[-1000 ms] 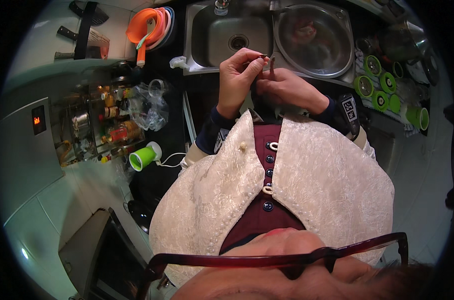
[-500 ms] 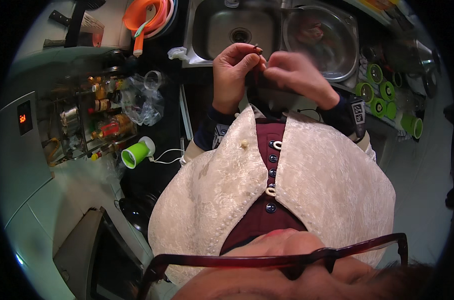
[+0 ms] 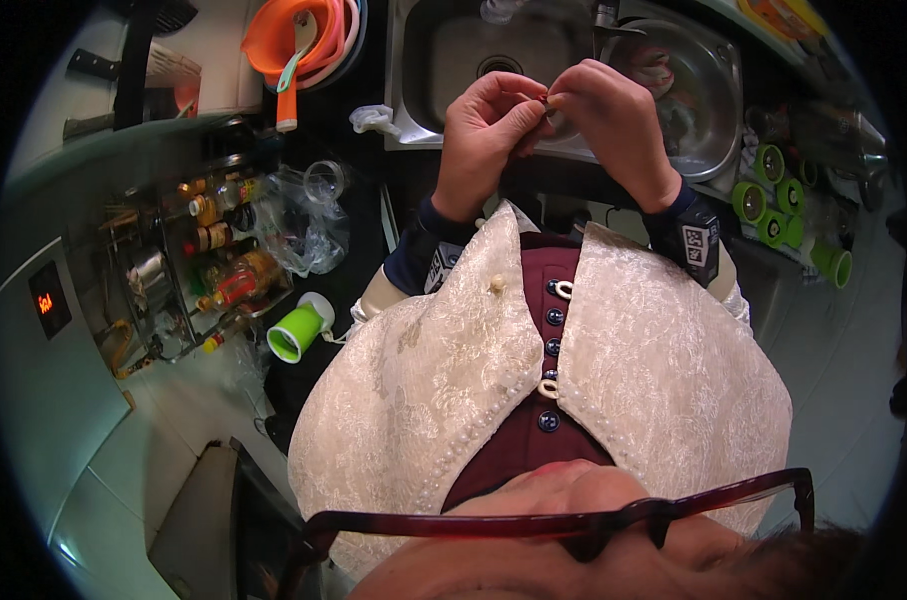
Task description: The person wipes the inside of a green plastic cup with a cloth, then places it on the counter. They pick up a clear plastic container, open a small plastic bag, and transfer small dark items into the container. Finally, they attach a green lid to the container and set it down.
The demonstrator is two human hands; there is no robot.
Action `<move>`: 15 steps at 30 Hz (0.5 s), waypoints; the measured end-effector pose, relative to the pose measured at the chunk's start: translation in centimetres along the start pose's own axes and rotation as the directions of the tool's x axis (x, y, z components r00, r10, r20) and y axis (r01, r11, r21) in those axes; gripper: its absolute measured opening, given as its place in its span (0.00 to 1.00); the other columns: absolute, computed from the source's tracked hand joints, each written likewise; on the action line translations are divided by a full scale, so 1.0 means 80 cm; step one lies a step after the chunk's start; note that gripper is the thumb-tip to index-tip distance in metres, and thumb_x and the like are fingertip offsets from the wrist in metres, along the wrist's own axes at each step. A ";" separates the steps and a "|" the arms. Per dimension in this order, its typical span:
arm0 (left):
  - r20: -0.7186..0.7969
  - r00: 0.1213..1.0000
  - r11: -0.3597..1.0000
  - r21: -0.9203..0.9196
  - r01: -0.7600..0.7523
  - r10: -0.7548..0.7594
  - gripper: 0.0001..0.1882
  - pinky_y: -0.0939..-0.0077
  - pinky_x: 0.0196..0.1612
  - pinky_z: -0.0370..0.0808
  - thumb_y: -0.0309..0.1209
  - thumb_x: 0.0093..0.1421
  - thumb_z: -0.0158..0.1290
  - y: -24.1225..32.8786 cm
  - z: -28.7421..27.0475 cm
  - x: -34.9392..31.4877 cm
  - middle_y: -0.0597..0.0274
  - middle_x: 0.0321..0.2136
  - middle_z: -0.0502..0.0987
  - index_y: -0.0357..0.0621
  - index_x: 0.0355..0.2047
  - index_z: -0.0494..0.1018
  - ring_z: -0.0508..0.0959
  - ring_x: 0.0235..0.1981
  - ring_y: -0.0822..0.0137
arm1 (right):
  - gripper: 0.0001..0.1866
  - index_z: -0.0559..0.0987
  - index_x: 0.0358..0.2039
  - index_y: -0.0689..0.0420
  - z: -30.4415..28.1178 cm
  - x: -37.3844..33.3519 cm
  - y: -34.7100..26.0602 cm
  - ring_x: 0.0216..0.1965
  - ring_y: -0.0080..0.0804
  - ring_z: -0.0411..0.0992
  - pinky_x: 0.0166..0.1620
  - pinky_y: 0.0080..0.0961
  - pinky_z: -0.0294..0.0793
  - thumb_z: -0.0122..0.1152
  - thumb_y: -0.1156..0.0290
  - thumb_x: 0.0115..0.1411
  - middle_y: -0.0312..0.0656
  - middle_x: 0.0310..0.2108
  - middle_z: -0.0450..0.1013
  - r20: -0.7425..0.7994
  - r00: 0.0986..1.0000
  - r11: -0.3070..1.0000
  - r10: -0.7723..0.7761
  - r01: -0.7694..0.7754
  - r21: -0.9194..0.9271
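A steel sink (image 3: 444,60) lies just beyond the hands, with a steel bowl (image 3: 704,90) beside the right hand, orange bowls (image 3: 294,35) on the counter (image 3: 214,70) well off to the left, and a bottle rack (image 3: 204,270) below those. The left hand (image 3: 484,125) and right hand (image 3: 609,115) meet fingertip to fingertip above the sink's front edge, both pinched shut on a small red thing (image 3: 545,99), too small to make out.

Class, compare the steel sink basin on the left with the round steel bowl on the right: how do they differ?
The rectangular steel sink basin has straight walls and a dark drain hole; the round steel bowl curves and shows no drain. The basin looks bare; the bowl holds something pinkish. The left hand is over the basin's edge, the right hand over the bowl's. Both are shiny grey metal.
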State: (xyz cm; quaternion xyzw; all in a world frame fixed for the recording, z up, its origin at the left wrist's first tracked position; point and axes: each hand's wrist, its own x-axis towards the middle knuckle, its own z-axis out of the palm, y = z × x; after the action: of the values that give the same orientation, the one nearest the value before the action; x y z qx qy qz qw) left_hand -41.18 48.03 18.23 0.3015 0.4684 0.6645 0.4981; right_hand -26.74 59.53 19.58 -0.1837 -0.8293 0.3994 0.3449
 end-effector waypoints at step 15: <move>-0.006 1.000 0.997 0.076 0.020 -0.020 0.04 0.88 0.24 0.67 0.26 0.67 0.56 0.000 -0.026 0.017 0.64 0.25 0.79 0.38 0.37 0.76 0.73 0.22 0.80 | 0.03 0.79 0.35 0.60 0.025 0.010 0.012 0.32 0.44 0.78 0.33 0.30 0.77 0.63 0.76 0.62 0.45 0.32 0.76 0.076 0.994 0.987 -0.079 0.088 -0.133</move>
State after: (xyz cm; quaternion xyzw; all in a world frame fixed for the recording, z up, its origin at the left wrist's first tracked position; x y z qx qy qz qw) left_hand -43.43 48.60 17.32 0.3139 0.4976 0.6420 0.4916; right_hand -28.71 59.52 18.33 -0.1576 -0.8733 0.3334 0.3184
